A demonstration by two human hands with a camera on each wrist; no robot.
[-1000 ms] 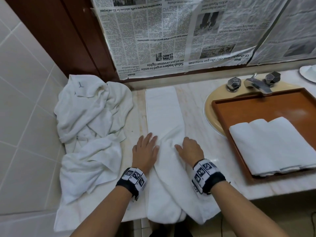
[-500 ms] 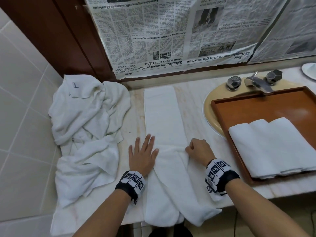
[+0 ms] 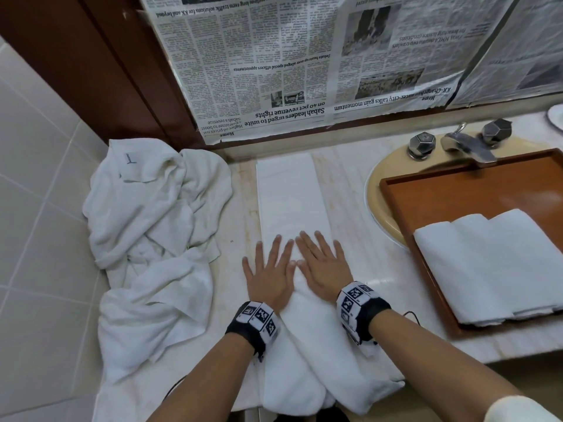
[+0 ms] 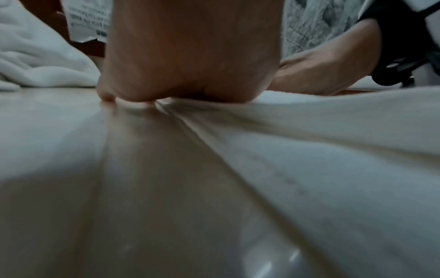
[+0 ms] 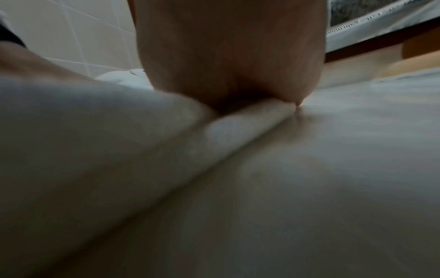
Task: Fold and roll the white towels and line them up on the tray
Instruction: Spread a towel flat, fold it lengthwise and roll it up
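Both hands lie flat, palms down, side by side on the long folded towel (image 3: pixel 289 202). The left hand (image 3: pixel 269 275) has its fingers (image 3: pixel 274 248) straight and spread apart, gripping nothing; its thumb side reaches off the strip's left edge. The right hand (image 3: pixel 324 269) is likewise flat with its fingers (image 3: pixel 320 243) extended and slightly fanned, pressing the cloth and holding nothing.

The towel is a narrow strip whose long axis runs straight away from the fingertips toward the newspaper-covered wall (image 3: pixel 274 71). Most of the flat length lies beyond the fingertips; the near end passes under the palms and wrists and hangs loose over the counter edge (image 3: pixel 457 351), split into two drooping flaps. Neither hand is clearly nearer: they sit level, each covering about half the strip's width.

Judging from this, any roll would have to travel along that long axis, with both hands working evenly.

To the right of the right hand's fingers, well apart, the wooden tray (image 3: pixel 457 196) rests over the sink and already holds folded towels (image 3: pixel 493 263). To the left of the left hand's fingers lies a crumpled pile of towels (image 3: pixel 152 233).
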